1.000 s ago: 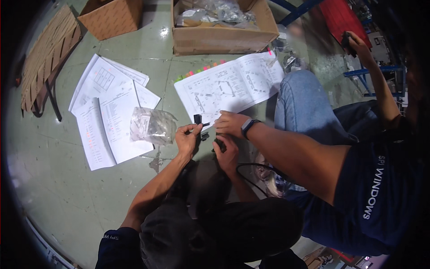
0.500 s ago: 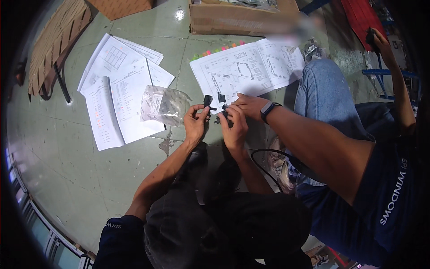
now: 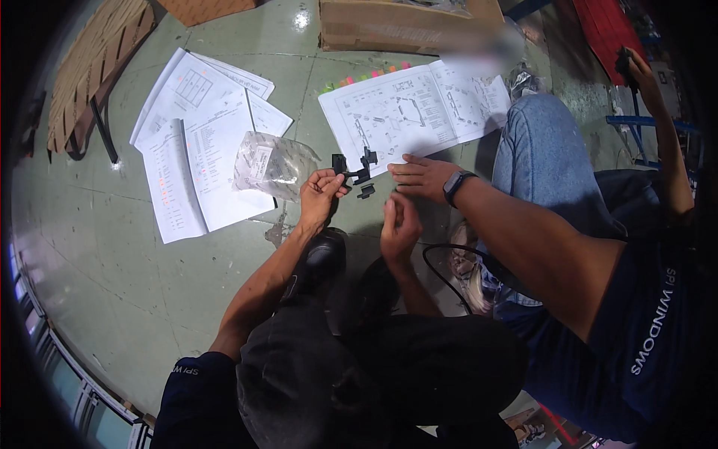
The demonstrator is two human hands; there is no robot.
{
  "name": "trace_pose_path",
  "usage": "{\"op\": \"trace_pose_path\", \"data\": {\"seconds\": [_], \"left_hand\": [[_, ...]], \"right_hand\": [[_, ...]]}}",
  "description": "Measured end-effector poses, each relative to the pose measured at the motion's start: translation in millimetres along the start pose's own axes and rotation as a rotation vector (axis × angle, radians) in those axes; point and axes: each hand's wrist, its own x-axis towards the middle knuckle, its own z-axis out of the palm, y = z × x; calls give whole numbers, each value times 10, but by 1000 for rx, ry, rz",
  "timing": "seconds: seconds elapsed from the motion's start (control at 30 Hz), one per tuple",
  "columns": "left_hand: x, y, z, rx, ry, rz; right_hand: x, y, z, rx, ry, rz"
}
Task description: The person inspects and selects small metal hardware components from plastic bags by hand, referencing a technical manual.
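Observation:
My left hand (image 3: pixel 321 193) is closed, pinching a black plastic fitting (image 3: pixel 339 164) with an arm that points right. Against its right end is another black fitting (image 3: pixel 369 158), over the lower left corner of an open drawing booklet (image 3: pixel 413 142); whether the two are joined I cannot tell. Just below them a small black plastic piece (image 3: pixel 366 191) rests on the floor. My right hand (image 3: pixel 401 226) is half curled and slightly blurred, its thumb apart from the fingers and nothing visible in it. A co-worker's hand (image 3: pixel 425 178) with a watch lies stretched beside it.
To the left lie printed sheets (image 3: pixel 213 161) with a clear plastic bag (image 3: pixel 273 166) on their edge. A cardboard box (image 3: pixel 374 30) stands beyond the booklet. The co-worker's jeans knee (image 3: pixel 542 142) is close on the right; their other hand (image 3: pixel 647 78) holds something black.
My right hand has drawn back toward me, away from the black parts. The small piece now lies uncovered on the floor. My left hand has turned its fitting slightly.

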Motion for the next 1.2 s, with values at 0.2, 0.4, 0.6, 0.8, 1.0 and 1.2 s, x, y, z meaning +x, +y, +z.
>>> {"op": "trace_pose_path", "data": {"seconds": [0.2,0.4,0.6,0.8,1.0,1.2], "left_hand": [[11,9,-8,-69,-14,-66],[39,-31,-72,-117,-24,-37],[50,-33,-125,-241,-63,-77],[13,25,-128,-303,-83,-122],[39,-27,-186,-349,-78,-137],[58,-44,-190,-337,-102,-124]], "right_hand": [[-510,-23,-46,-101,-81,160],[-419,-12,7,-86,-137,97],[216,-85,223,-224,-111,-343],[706,-55,499,-462,-251,-251],[538,159,391,-152,-214,-111],[256,174,233,804,-158,691]]}}
